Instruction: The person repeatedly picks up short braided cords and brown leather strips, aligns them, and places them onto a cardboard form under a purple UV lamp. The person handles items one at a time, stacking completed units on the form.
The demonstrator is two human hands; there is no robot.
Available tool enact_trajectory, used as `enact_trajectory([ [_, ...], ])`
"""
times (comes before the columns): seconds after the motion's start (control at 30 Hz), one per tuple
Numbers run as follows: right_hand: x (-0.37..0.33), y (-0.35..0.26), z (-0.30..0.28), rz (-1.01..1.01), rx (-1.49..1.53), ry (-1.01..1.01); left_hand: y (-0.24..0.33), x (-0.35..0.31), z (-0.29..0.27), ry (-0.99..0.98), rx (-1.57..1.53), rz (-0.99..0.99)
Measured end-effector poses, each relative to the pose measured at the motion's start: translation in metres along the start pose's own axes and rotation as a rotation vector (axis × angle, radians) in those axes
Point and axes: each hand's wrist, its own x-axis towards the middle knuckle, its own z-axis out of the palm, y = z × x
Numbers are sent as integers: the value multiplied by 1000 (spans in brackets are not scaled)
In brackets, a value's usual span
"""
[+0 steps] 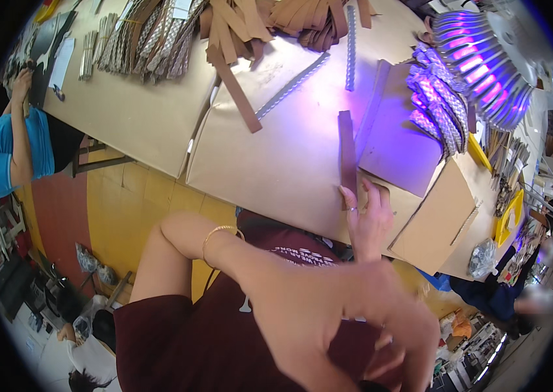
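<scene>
My right hand is at the table's near edge. Its thumb lies against the lower end of a narrow brown strip, while its other fingers are spread apart from the thumb and bent. A ring shows on this hand. Very close in the foreground is my left hand, slightly blurred, its forearm wearing a thin gold bracelet. The fingers of that hand curve downward and their tips are mostly hidden, so I cannot make out anything held. Right of the strip lies a brown flat panel.
A finned metal lamp casts purple light over braided strips. Brown strips and braided bundles cover the far table. A brown board and yellow trays are at right. A person in blue works at left.
</scene>
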Motion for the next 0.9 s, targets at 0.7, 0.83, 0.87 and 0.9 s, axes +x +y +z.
enact_trajectory([
  [0.7,-8,13,-38,417,981,-428,-8,-59,-95,1069,423,-368],
  [0.83,-3,2,-51,291,784,-431,-7,-51,-90,1099,573,-394],
  [0.87,-2,-2,-55,226,700,-293,-7,-49,-90,1107,595,-413],
  [0.9,0,-6,-59,169,599,-154,-7,-47,-89,1113,616,-431],
])
